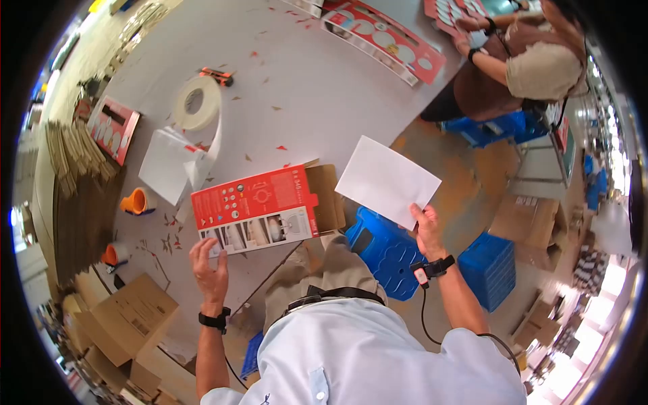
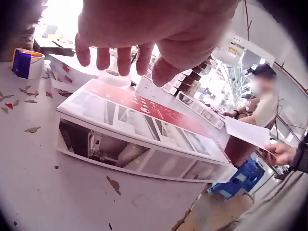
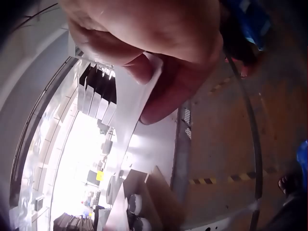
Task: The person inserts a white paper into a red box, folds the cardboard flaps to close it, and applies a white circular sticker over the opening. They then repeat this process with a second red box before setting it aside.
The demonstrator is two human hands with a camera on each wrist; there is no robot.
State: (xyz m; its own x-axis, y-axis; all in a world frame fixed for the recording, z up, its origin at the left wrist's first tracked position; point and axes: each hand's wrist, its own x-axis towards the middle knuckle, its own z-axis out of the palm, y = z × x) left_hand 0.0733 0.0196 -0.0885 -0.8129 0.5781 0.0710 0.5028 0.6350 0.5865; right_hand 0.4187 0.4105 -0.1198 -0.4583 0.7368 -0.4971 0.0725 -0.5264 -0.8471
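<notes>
Meanwhile, left hand (image 1: 209,266) — fingers straight — over red box (image 1: 260,206); right hand (image 1: 426,229) pinches white sheet (image 1: 387,181).

Pale blue short-sleeved shirt (image 1: 351,351), collared, with a small dark emblem (image 1: 265,399) low on the front. Khaki trousers (image 1: 324,260). Black strap (image 1: 337,293) across the waist, thicker clip-like part at its left end. Black watch-style wristband (image 1: 214,318) behind left hand (image 1: 209,266). Black wristband (image 1: 437,266) behind right hand (image 1: 426,226), carrying a small pale module (image 1: 421,275) with a red mark. Thin black cable (image 1: 424,317) off that module, running along the forearm and curving to the shoulder. Second dark cable (image 1: 233,371) beside left upper arm. Forearms uncovered.
</notes>
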